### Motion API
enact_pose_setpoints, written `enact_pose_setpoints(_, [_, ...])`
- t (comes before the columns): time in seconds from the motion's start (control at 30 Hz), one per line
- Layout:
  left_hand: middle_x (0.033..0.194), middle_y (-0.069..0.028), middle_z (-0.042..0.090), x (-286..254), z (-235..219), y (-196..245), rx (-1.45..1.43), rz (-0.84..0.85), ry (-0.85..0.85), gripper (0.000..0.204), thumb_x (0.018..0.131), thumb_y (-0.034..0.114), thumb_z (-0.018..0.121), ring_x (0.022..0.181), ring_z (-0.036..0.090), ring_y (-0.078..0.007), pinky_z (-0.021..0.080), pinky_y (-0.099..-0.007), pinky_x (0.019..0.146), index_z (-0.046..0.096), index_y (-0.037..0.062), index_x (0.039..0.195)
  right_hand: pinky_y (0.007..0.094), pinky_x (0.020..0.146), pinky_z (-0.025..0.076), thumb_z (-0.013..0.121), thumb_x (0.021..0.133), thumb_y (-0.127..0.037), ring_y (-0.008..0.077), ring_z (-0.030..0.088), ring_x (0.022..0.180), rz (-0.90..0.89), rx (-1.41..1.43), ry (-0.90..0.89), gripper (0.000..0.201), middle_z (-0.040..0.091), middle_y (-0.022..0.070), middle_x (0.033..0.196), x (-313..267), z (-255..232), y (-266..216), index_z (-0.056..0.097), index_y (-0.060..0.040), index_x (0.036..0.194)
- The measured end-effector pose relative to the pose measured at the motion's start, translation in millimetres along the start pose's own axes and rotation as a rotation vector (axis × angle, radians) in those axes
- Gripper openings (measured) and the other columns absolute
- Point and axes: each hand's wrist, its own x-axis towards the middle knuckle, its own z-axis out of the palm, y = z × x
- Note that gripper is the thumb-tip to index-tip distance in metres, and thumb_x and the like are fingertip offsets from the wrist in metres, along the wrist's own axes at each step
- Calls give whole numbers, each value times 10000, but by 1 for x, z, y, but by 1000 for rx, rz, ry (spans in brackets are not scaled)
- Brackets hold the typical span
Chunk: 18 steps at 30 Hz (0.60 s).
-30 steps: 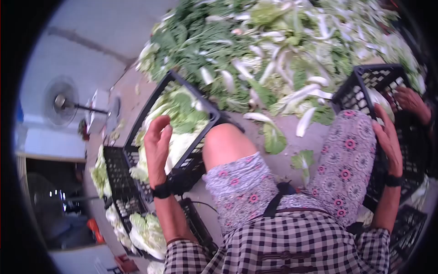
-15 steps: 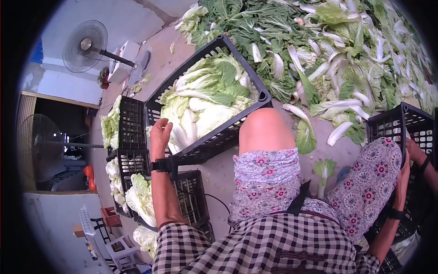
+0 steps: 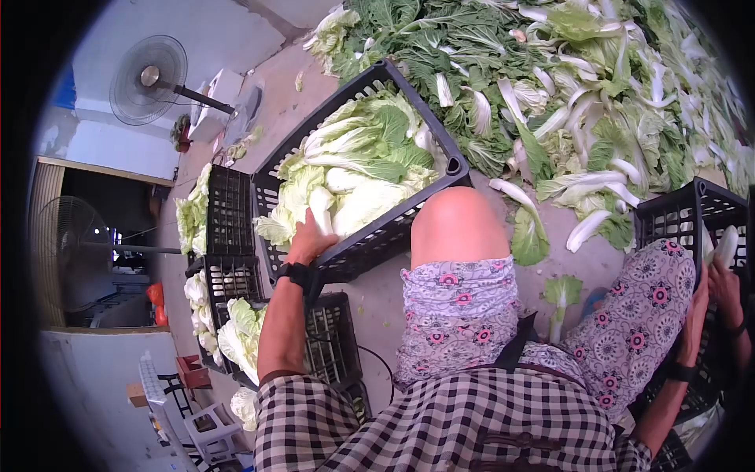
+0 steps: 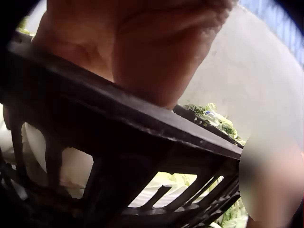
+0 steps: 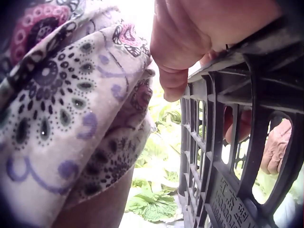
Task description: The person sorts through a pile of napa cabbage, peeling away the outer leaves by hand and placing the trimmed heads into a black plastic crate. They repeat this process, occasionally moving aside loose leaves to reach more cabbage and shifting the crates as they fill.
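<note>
At the left, my left hand [image 3: 311,237] reaches over the near rim of a black crate [image 3: 355,245] filled with napa cabbages. Its thumb and fingers lie to either side of a cabbage's white base [image 3: 321,204] and grip it; some fingertips are hidden among leaves. In the left wrist view, the palm and heel of the hand [image 4: 142,47] overlap the dark rim. My right hand [image 3: 692,315] holds the side of another black crate [image 5: 223,90] beside my patterned trouser leg, the thumb outside and fingers showing through its slots.
Another person's hand [image 3: 725,287] holds a pale cabbage [image 3: 726,245] in the right crate. Loose leaves [image 3: 535,86] pile up ahead. More crates [image 3: 230,204] with cabbages stand at the left, a lower crate [image 3: 334,330] by my elbow, and a fan [image 3: 149,77] beyond.
My left hand has come down from above the crate's edge onto a cabbage inside. My right hand moved lower along its crate and stays there. The view has swung left.
</note>
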Motion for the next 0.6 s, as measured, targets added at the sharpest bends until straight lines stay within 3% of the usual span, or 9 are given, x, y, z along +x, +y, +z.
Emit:
enact_pose_setpoints(0.1, [1119, -207, 533, -14, -18, -1, -475, 42, 52, 759, 650, 142, 637, 849, 609, -388, 551, -411, 655, 290, 70, 1322, 357, 1087, 236, 512, 868, -460, 248, 330, 1290, 22, -148, 34, 759, 344, 174, 1395, 5, -7, 26, 263, 18, 1403])
enact_pose_setpoints(0.13, [1046, -133, 555, -35, -33, 9, -777, 22, 77, 684, 661, 105, 586, 750, 619, -297, 550, -369, 501, 320, 74, 1290, 356, 1086, 240, 514, 869, -448, 248, 335, 1289, 30, -157, 38, 754, 348, 174, 1395, 4, -8, 28, 261, 19, 1404])
enact_pose_setpoints(0.17, [1028, -116, 554, -47, -52, 12, -916, -58, 63, 641, 688, 113, 574, 760, 628, -262, 547, -365, 466, 332, 92, 1281, 354, 1085, 243, 516, 869, -435, 248, 339, 1287, 34, -166, 42, 749, 351, 175, 1394, 4, -9, 27, 259, 21, 1404])
enact_pose_setpoints(0.23, [1066, -138, 558, -52, -79, -6, -1195, -122, 97, 557, 759, 174, 583, 795, 635, -275, 562, -363, 525, 374, 68, 1265, 345, 1071, 262, 534, 867, -358, 243, 364, 1271, 12, -162, 63, 707, 373, 178, 1384, 5, -7, 23, 271, 26, 1399])
enact_pose_setpoints(0.33, [1145, -200, 551, -68, -125, -13, -1884, 96, -108, 479, 863, 282, 551, 949, 598, -369, 571, -371, 678, 443, 0, 1236, 330, 1044, 301, 556, 864, -206, 233, 413, 1237, -30, -144, 114, 615, 423, 180, 1355, 6, -1, 17, 317, 32, 1378])
enact_pose_setpoints(0.37, [1173, -220, 540, -76, -136, -3, -1965, 262, -152, 510, 863, 295, 545, 1003, 575, -398, 570, -388, 684, 425, 6, 1266, 331, 1041, 306, 546, 867, -184, 233, 422, 1231, -29, -153, 123, 586, 435, 179, 1345, 8, -1, 17, 334, 31, 1370])
enact_pose_setpoints(0.43, [1191, -230, 538, -89, -145, 29, -2012, 403, -111, 537, 866, 325, 536, 1021, 570, -401, 568, -409, 701, 420, 4, 1281, 331, 1034, 318, 530, 873, -150, 237, 441, 1217, -22, -151, 173, 536, 457, 174, 1327, 11, 0, 17, 367, 27, 1352])
enact_pose_setpoints(0.53, [1163, -196, 576, -100, -143, 87, -1980, 479, -237, 521, 874, 347, 491, 967, 602, -388, 559, -452, 697, 448, 2, 1263, 333, 1009, 348, 515, 877, -101, 250, 477, 1185, 20, -230, 295, 464, 487, 160, 1298, 11, -3, 17, 422, 7, 1319])
enact_pose_setpoints(0.6, [1176, -165, 579, -101, -133, 122, -1977, 516, -355, 511, 878, 364, 469, 975, 605, -359, 536, -480, 690, 455, 38, 1271, 344, 998, 358, 528, 872, -106, 251, 479, 1180, 46, -163, 334, 463, 490, 155, 1295, 7, -3, -8, 429, 0, 1312])
